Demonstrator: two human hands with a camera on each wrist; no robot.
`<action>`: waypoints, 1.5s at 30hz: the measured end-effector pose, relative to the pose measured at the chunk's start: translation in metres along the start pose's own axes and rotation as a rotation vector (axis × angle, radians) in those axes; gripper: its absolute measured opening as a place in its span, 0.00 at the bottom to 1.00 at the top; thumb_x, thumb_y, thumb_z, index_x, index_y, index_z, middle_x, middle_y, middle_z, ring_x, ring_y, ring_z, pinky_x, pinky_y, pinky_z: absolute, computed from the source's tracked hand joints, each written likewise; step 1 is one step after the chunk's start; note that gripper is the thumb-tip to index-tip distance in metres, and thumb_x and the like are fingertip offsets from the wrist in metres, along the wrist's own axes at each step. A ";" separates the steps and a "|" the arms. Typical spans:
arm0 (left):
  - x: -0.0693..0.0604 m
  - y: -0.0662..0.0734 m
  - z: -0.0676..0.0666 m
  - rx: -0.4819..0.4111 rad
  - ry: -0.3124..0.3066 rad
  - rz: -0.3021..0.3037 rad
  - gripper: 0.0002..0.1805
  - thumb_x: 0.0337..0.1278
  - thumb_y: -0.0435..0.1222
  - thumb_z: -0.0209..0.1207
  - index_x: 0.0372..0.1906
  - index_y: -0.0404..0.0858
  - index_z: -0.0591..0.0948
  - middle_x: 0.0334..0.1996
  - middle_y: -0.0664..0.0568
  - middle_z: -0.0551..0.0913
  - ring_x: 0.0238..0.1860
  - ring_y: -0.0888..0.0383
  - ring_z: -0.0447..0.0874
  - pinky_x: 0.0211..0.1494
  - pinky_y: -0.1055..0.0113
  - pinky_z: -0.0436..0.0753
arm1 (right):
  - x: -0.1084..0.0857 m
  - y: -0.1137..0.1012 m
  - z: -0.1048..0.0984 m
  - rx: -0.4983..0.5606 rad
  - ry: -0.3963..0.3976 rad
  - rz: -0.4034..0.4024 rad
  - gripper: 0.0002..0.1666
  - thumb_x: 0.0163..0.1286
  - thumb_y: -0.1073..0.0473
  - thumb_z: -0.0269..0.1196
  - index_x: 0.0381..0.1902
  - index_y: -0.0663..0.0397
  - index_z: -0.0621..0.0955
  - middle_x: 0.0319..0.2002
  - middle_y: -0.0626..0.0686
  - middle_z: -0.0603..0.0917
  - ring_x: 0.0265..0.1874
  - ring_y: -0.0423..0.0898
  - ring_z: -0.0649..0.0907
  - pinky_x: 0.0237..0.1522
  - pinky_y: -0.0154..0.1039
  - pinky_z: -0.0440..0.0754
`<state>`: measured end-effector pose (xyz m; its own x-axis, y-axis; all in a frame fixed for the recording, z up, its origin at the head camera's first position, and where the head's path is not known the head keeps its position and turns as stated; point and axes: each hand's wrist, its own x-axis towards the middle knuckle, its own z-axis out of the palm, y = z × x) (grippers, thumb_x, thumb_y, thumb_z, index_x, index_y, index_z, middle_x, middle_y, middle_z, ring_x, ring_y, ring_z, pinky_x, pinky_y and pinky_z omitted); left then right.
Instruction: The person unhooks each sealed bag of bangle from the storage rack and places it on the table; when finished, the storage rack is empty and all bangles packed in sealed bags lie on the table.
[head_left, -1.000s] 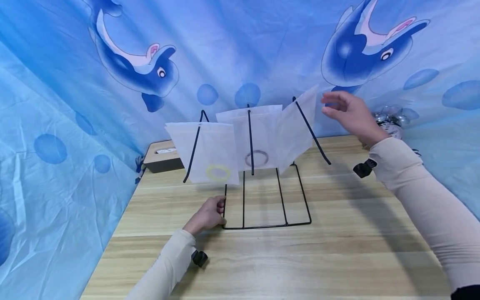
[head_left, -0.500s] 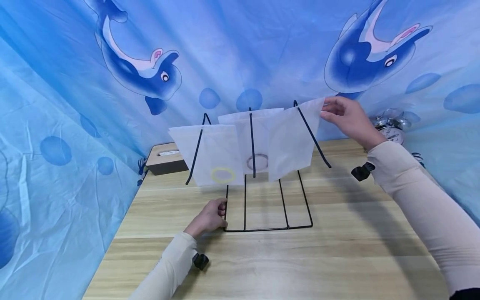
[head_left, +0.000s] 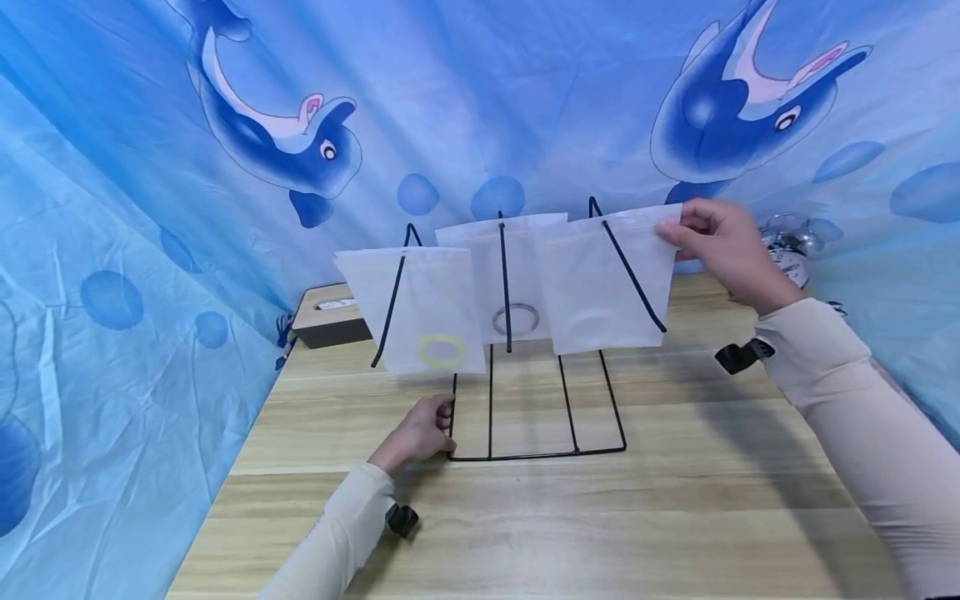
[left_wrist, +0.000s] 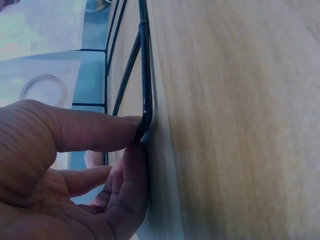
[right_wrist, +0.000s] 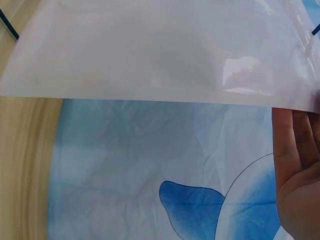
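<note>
A black wire rack [head_left: 538, 456] stands on the table, with three translucent zip bags hung on its raised arms. My left hand [head_left: 416, 433] pinches the rack's near left corner between thumb and fingers, close up in the left wrist view. Up at the right, my right hand [head_left: 723, 246] pinches the top outer corner of the right bag [head_left: 577, 279], which hangs spread flat with a faint round shape near its bottom. The left bag [head_left: 442, 292] shows a yellow ring [head_left: 423, 348]. A brownish ring [head_left: 534, 310] lies low in the middle bag [head_left: 486, 262]. The right fingertips are partly hidden.
At the back left stands a tissue box [head_left: 333, 335] with a wooden top. A twin-bell alarm clock [head_left: 793, 265] is behind my right hand. Blue dolphin-print curtain [head_left: 480, 108] closes off the back and sides of the wooden table [head_left: 570, 533].
My right hand came to the right bag's corner, took hold and drew it rightward, so the bag turned from angled to nearly flat toward the camera. The left hand stayed on the rack corner.
</note>
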<state>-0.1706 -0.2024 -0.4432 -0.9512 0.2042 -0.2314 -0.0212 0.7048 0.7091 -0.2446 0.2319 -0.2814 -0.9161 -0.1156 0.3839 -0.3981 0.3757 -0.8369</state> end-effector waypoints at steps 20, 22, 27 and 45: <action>0.001 0.000 -0.003 0.008 0.003 0.013 0.46 0.36 0.16 0.69 0.69 0.23 0.66 0.40 0.47 0.74 0.41 0.54 0.72 0.44 0.62 0.76 | -0.043 -0.014 -0.001 -0.038 0.079 -0.050 0.14 0.73 0.57 0.64 0.41 0.67 0.83 0.31 0.43 0.87 0.29 0.39 0.84 0.34 0.28 0.82; 0.001 0.001 -0.003 0.009 0.002 0.013 0.46 0.36 0.16 0.69 0.69 0.23 0.66 0.40 0.47 0.74 0.41 0.54 0.72 0.45 0.61 0.76 | -0.047 -0.014 0.000 -0.033 0.082 -0.052 0.14 0.73 0.58 0.64 0.42 0.68 0.83 0.32 0.43 0.87 0.29 0.39 0.85 0.34 0.28 0.82; 0.001 -0.001 -0.003 0.013 0.005 0.013 0.46 0.35 0.16 0.69 0.69 0.23 0.67 0.40 0.47 0.74 0.41 0.54 0.73 0.46 0.61 0.76 | -0.056 -0.016 0.001 -0.030 0.070 -0.078 0.11 0.73 0.61 0.64 0.42 0.67 0.84 0.32 0.44 0.88 0.29 0.39 0.86 0.33 0.30 0.83; -0.001 -0.007 -0.001 -0.001 -0.006 0.029 0.46 0.35 0.16 0.69 0.69 0.21 0.66 0.41 0.47 0.74 0.42 0.54 0.73 0.46 0.61 0.77 | -0.086 -0.018 0.001 0.002 0.121 -0.121 0.06 0.71 0.69 0.63 0.41 0.69 0.84 0.31 0.43 0.88 0.26 0.37 0.85 0.30 0.28 0.83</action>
<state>-0.1697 -0.2078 -0.4470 -0.9497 0.2286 -0.2143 0.0064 0.6978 0.7163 -0.1587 0.2339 -0.2994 -0.8494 -0.0485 0.5256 -0.5050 0.3641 -0.7826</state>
